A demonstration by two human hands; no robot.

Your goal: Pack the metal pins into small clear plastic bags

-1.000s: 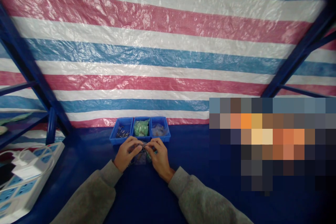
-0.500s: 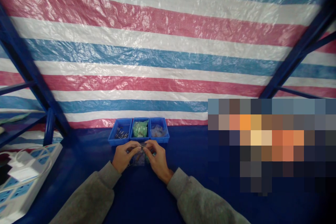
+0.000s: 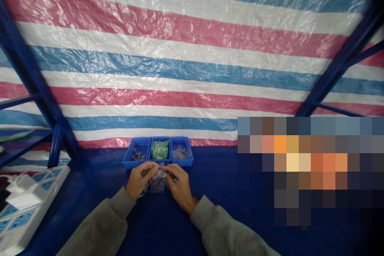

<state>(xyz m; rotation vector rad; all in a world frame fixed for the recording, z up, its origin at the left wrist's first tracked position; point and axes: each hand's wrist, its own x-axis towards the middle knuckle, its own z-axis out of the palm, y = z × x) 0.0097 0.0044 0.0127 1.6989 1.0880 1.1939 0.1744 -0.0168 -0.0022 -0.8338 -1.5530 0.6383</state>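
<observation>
A small clear plastic bag point(image 3: 158, 185) hangs between my hands, with a small brownish piece visible in it. My left hand point(image 3: 139, 180) pinches the bag's upper left side between thumb and fingers. On the other side, my right hand point(image 3: 181, 184) is closed with thumb and forefinger at the bag's upper right edge. Thin metal rods point(image 3: 146, 190) show below my left fingers; whether that hand holds them I cannot tell. Just beyond the hands stand three joined blue bins: the left bin point(image 3: 127, 160) holds metal rods, the middle one green packets point(image 3: 160, 149), the right one clear plastic bags point(image 3: 181, 152).
The bins stand on a blue table point(image 3: 162, 228) against a striped plastic sheet point(image 3: 168, 98). At the left lies a white power strip point(image 3: 36, 220) with a white charger point(image 3: 25, 194) and cable. Blue metal posts point(image 3: 55, 146) rise at both sides. A blurred-out area covers the right.
My hands have drawn slightly apart at the bag's top, so more of the bag shows. The metal rods below my left hand are more visible. The view has shifted a little.
</observation>
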